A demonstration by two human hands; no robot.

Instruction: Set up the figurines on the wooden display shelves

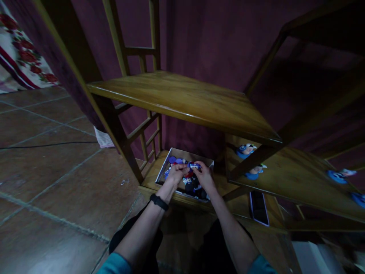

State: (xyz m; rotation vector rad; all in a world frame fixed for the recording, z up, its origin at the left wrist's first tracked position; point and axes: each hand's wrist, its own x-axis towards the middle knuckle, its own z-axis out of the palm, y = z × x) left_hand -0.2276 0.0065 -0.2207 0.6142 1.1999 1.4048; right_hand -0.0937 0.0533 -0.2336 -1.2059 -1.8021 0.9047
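Note:
Over an open cardboard box (199,155) on the bottom shelf, both my hands meet at one small blue and white figurine (194,165). My left hand (177,173) pinches its left side, and my right hand (203,175) grips it from the right. Its details are too small to make out. Beneath my hands the box holds several small figurines in blue, red, white and black (188,182), some with round purple bases (172,159). My wrists partly hide the box's front. A dark band (159,202) sits on my left wrist.
A wooden shelf board (182,95) juts out above the box. Several blue-based figurines (246,150) stand on the shelf to the right. A dark, light-rimmed tray (259,208) lies on the lower right board. A thin cable (48,144) crosses the tiled floor at left.

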